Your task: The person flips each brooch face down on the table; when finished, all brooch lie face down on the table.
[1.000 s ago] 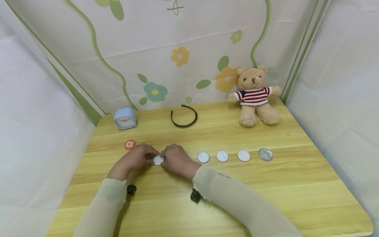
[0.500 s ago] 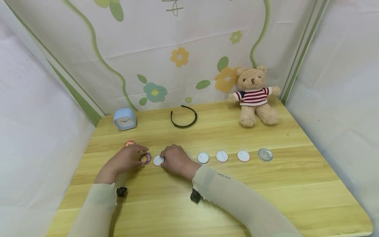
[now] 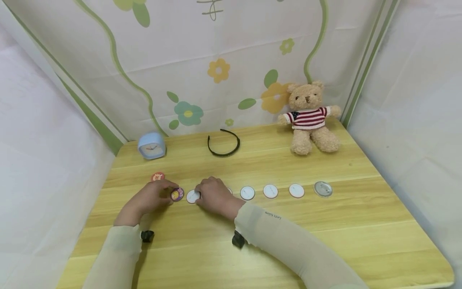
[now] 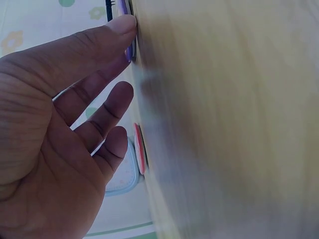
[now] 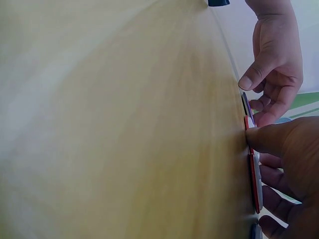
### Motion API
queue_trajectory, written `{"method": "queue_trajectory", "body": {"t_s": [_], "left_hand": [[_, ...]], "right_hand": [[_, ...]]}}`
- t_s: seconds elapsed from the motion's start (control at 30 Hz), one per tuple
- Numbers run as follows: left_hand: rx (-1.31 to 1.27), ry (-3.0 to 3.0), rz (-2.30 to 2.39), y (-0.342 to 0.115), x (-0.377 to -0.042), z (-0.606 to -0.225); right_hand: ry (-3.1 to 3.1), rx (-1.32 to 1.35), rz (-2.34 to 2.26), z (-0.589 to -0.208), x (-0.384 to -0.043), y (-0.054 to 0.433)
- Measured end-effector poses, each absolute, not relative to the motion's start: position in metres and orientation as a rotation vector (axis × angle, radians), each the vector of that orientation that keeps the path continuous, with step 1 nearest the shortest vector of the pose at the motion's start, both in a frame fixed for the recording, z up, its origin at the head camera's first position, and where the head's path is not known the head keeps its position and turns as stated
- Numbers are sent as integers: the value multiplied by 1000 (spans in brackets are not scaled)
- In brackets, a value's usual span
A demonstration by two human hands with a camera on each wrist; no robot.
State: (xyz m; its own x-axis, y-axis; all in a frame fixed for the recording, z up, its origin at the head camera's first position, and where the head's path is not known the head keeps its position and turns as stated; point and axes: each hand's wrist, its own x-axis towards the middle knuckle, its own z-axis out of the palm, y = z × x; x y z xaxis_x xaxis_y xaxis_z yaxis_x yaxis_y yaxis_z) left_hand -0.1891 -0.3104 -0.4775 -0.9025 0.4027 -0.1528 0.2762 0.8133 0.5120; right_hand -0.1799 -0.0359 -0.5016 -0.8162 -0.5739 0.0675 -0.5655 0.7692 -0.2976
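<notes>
On the table lies a row of round pin badges. My left hand has thumb and index finger at the left edge of a purple picture badge, pinching it; its other fingers spread loosely in the left wrist view. Right beside it, my right hand pinches a badge with its white back up, thumb at the near edge. A red badge lies just beyond my left hand, partly covered. Under my right hand another white-backed badge is mostly hidden.
Rightward the row continues with white-backed badges and a silver-backed badge. Behind stand a blue clock and a teddy bear, with a black headband between them. A printed curtain closes off the table's back.
My left hand has drawn back left from the white-backed badge, uncovering the purple badge, and its fingers have closed in on that badge's edge. My right hand has stayed in place.
</notes>
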Motion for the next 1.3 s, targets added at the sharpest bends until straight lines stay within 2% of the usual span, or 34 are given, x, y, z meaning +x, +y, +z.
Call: {"method": "queue_trajectory", "body": {"t_s": [0.9, 1.3], "left_hand": [[650, 2764, 729, -307, -191, -479], [603, 2770, 724, -310, -188, -476]], "right_hand": [[2905, -949, -528, -490, -182, -53], [2882, -979, -510, -499, -190, -72]]}}
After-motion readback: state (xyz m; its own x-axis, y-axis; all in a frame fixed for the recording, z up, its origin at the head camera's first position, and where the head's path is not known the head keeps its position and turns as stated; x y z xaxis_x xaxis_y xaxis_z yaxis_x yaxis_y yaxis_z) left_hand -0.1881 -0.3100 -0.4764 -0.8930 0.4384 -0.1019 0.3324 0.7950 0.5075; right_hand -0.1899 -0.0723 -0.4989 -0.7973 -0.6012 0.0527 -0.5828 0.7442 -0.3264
